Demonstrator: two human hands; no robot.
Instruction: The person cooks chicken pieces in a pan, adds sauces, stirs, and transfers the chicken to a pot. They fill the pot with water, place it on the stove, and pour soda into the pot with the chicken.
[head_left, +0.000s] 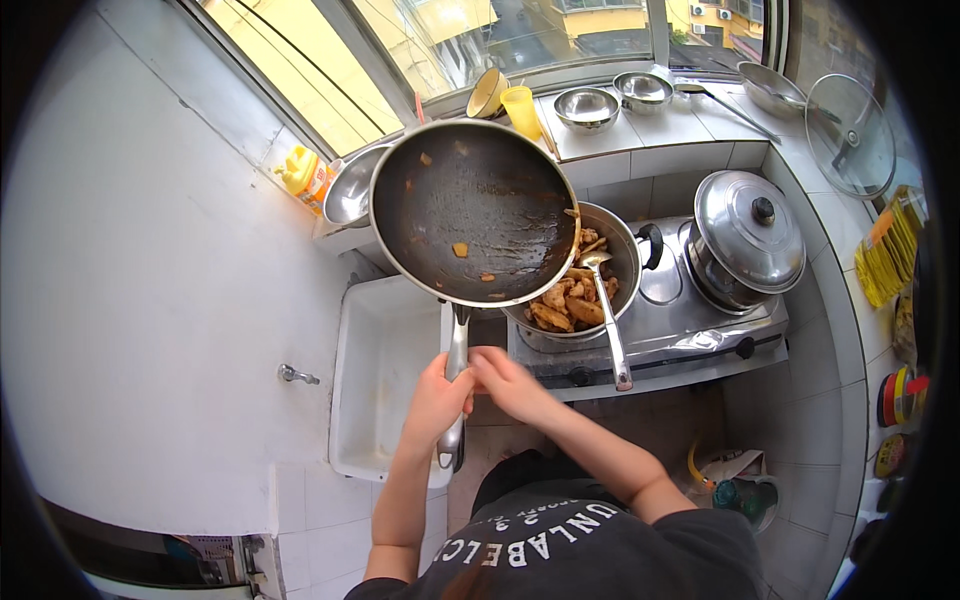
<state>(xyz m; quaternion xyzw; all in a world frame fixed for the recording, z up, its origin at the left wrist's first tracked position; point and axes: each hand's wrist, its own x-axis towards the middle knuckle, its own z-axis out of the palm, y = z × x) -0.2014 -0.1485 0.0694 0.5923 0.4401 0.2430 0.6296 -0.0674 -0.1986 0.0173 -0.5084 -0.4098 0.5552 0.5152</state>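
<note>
My left hand (439, 397) is closed around the metal handle of a dark-lined frying pan (472, 202). The pan is raised and tilted, its inside facing me, with a few food scraps stuck to the residue-streaked surface. Its right edge overlaps a metal pot (631, 281) with a black side handle. Browned chunks of food (574, 304), apparently meat, lie in that pot under a metal serving spoon (609, 322). My right hand (510, 382), blurred, is against the left hand beside the pan handle; its grip is unclear.
Below the pan is a white sink (375, 375). A lidded steel pot (750, 232) occupies the right side of the gas stove (675, 330). Steel bowls (587, 109), a yellow cup (520, 111) and a glass lid (851, 139) line the tiled ledge. A tap (298, 374) juts from the left wall.
</note>
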